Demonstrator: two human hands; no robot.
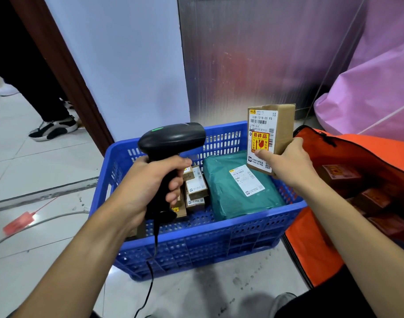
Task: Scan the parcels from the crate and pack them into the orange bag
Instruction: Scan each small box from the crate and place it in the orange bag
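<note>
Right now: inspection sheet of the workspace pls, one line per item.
Surface: pale tiled floor, scuffed and spotted near the crate.
Job's things: blue crate holds a green parcel and small boxes; orange bag open at right, boxes inside.
Clutter: red tag on the floor at left.
Grippers: left hand grips the scanner; right hand holds a box upright, label toward the camera.
Cables: scanner cord hangs down the crate front; grey cable on the floor.
Surroundings: white wall, metal panel, pink sheet; a bystander's shoes at left.
</note>
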